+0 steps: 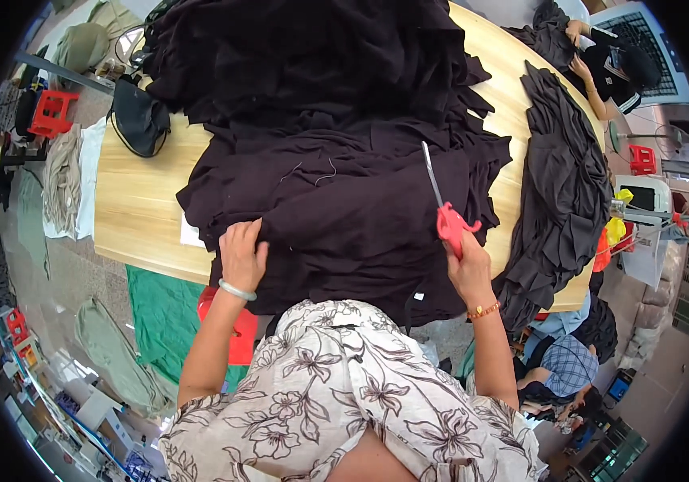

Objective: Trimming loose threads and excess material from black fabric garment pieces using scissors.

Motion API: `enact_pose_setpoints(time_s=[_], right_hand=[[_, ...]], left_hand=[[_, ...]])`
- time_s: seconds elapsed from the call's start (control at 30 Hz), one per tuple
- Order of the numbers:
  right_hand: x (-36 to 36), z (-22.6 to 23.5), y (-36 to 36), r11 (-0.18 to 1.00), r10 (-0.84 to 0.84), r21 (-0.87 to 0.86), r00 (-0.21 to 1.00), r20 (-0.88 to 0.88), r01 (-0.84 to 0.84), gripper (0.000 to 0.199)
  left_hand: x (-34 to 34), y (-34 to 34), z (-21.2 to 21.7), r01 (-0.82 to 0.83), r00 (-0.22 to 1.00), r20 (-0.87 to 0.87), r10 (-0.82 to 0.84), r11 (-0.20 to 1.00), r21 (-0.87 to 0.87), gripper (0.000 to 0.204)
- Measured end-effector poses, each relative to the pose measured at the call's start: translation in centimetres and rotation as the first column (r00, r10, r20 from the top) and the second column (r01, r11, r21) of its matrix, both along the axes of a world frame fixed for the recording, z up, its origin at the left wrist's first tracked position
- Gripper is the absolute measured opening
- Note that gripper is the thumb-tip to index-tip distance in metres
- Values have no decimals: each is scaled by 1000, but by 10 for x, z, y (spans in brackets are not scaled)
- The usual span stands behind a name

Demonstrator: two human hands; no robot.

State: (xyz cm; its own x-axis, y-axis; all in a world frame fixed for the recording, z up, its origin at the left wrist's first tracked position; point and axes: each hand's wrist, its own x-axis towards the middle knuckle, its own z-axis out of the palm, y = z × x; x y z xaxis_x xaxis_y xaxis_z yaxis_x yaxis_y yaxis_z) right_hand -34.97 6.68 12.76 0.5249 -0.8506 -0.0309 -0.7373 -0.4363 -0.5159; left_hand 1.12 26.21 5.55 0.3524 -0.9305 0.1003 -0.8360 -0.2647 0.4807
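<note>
Red-handled scissors (450, 222) are held in my right hand (470, 269), the fingers wrapped round the handles. Their long metal blades point away from me over the dark cloth and look closed together. My left hand (243, 255) rests on the near left part of the dark purple-black cloth (360, 209), fingers extended and the thumb apart. Nothing is in it. The cloth lies spread in layers with ragged edges. Two loose threads (327, 173) show on its surface. Just beyond lies a thicker heap of the same dark fabric (296, 64).
A wooden table (139, 217) carries the cloth. A black bag (139, 116) lies at its left, and a long dark garment pile (565, 185) along its right edge. Green cloth (159, 313) and a red stool (241, 337) are below. At the far right, another person (613, 68) handles dark fabric.
</note>
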Motion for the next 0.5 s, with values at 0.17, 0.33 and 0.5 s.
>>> enact_pose_setpoints(time_s=[0.17, 0.33, 0.5], right_hand=[[53, -23, -28, 984, 174, -45, 984, 32, -172, 41], [85, -44, -56, 967, 252, -48, 964, 87, -249, 38], [115, 1, -108, 899, 56, -436, 976, 210, 42, 17]], left_hand=[[41, -34, 31, -34, 837, -543, 62, 998, 60, 14], [88, -85, 64, 50, 792, -605, -84, 996, -73, 14], [121, -140, 37, -236, 876, -474, 89, 936, -260, 18]])
